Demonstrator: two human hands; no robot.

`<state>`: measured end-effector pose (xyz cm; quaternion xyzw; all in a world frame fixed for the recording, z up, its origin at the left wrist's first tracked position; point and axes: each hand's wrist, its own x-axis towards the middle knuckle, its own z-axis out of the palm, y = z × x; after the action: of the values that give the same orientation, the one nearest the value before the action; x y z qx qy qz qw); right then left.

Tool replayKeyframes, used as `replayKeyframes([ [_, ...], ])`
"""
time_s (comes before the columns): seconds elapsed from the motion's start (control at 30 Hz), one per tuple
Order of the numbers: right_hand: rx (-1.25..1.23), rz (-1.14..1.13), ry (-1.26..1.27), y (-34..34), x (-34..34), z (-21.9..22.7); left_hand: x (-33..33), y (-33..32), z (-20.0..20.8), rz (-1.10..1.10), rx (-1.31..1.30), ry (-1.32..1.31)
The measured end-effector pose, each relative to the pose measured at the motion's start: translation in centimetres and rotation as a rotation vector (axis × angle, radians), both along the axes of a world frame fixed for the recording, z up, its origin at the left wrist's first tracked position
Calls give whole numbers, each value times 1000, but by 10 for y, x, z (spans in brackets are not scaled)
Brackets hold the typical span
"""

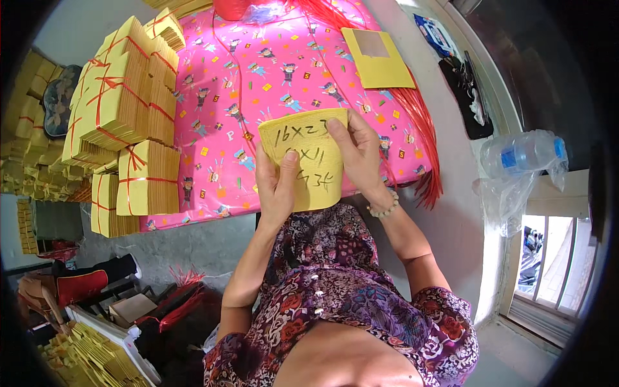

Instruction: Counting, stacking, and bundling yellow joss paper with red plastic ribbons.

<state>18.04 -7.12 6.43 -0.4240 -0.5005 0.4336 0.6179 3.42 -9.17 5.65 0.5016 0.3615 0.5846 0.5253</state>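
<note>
Over the near edge of the table I hold up a piece of yellow paper [317, 188] with dark handwriting on it. My left hand [276, 184] grips its left side, the thumb lying across the front. At the upper right, my right hand [360, 151] pinches it with the thumb on top and the fingers behind. The paper bows slightly, and whether it is one sheet or a thin stack I cannot tell. A beaded bracelet [385, 206] circles my right wrist.
A pink patterned cover [213, 151] lies over the table. Red-tied bundles of yellow paper [119, 84] are piled at its left. Red strands [422, 129] hang over the right edge beside a flat yellow stack [387, 68]. A plastic bottle [525, 155] lies at the right.
</note>
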Motion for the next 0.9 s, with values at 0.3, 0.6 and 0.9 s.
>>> replayKeyframes([
  [0.3, -36, 28, -88, 11, 17, -14, 1, 5, -7, -8, -105, -46],
  [0.6, 29, 228, -262, 22, 14, -47, -14, 40, -60, 11, 84, 26],
  [0.9, 375, -72, -687, 11, 19, -13, -22, 26, -92, -49, 82, 67],
])
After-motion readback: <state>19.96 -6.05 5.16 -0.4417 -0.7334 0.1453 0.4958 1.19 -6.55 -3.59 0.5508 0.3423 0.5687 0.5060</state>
